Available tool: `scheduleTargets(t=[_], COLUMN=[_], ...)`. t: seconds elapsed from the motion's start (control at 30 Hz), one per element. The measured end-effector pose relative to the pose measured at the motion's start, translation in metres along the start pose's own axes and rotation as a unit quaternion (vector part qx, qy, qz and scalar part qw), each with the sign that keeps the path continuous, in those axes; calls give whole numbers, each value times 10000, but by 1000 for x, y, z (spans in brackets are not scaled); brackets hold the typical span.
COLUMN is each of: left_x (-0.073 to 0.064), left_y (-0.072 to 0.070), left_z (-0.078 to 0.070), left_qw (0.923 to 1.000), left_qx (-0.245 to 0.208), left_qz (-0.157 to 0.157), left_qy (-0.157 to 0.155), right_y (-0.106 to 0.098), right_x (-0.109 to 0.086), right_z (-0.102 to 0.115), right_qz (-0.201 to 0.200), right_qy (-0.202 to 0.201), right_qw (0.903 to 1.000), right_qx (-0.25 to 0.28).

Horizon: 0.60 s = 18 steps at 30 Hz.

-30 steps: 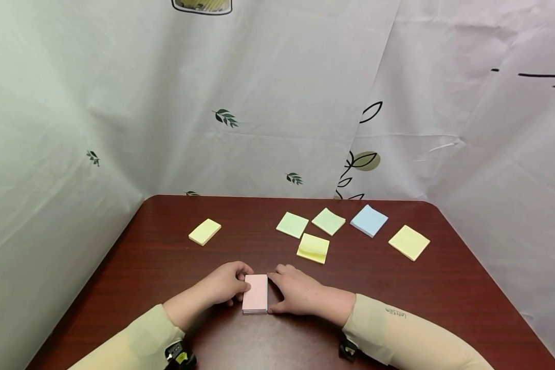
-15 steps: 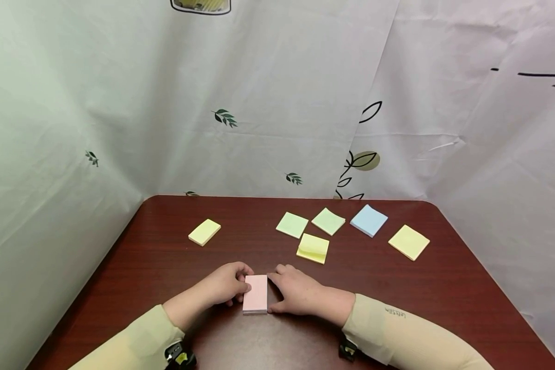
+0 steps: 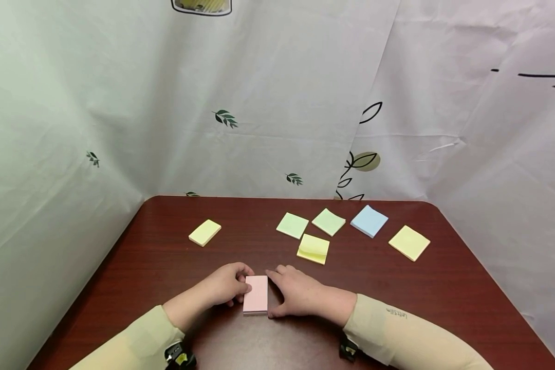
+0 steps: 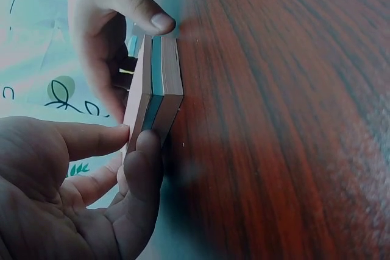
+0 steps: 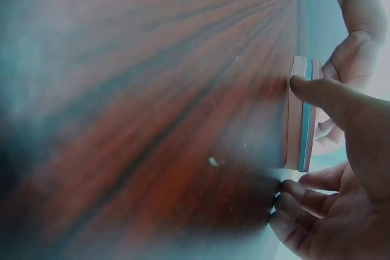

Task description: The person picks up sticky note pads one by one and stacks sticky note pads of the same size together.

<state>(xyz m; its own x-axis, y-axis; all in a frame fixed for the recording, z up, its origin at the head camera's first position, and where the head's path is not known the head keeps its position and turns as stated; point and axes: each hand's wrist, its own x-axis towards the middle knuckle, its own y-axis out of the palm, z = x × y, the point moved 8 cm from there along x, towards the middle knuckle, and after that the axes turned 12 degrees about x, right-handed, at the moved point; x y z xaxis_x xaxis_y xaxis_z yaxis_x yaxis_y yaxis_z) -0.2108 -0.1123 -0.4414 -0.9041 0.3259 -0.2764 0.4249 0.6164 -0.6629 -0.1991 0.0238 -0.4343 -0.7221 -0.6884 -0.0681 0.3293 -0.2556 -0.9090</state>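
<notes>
On the table in front of me lies a small stack of sticky note pads (image 3: 256, 295), pink on top, with a blue layer (image 4: 157, 68) between pink ones. My left hand (image 3: 224, 284) pinches its left side, thumb on the pink top and fingers low at the edge. To the right of the stack, my right hand (image 3: 298, 291) rests with thumb and fingers spread, the tips close to its near and far right corners. The right wrist view has the right thumb (image 5: 323, 94) overlapping the stack's side, the other fingers past its far end.
Farther back on the dark red table (image 3: 240, 205) lie a narrow yellow pad (image 3: 205, 233), two green pads (image 3: 292, 225), a yellow pad with a lifted sheet (image 3: 313, 248), a blue pad (image 3: 369, 221) and another yellow pad (image 3: 409, 242). A patterned white curtain (image 3: 268, 92) hangs behind.
Both hands and the stack stay almost in place. The blue sliver along the stack's right side shows less than a second ago.
</notes>
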Motion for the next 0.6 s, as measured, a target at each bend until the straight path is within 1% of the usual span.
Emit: scheduleTargets(t=[0.2, 0.6], left_x=[0, 1], left_y=[0, 0], left_z=[1, 2], left_qw=[10000, 10000], left_qx=[-50, -71], left_qz=[8, 18], left_qy=[3, 7], right_y=[0, 1], right_x=[0, 3], right_z=[-1, -1], right_qz=[29, -119], right_qy=[38, 6], right_qw=[10000, 9999], right_qx=[42, 46])
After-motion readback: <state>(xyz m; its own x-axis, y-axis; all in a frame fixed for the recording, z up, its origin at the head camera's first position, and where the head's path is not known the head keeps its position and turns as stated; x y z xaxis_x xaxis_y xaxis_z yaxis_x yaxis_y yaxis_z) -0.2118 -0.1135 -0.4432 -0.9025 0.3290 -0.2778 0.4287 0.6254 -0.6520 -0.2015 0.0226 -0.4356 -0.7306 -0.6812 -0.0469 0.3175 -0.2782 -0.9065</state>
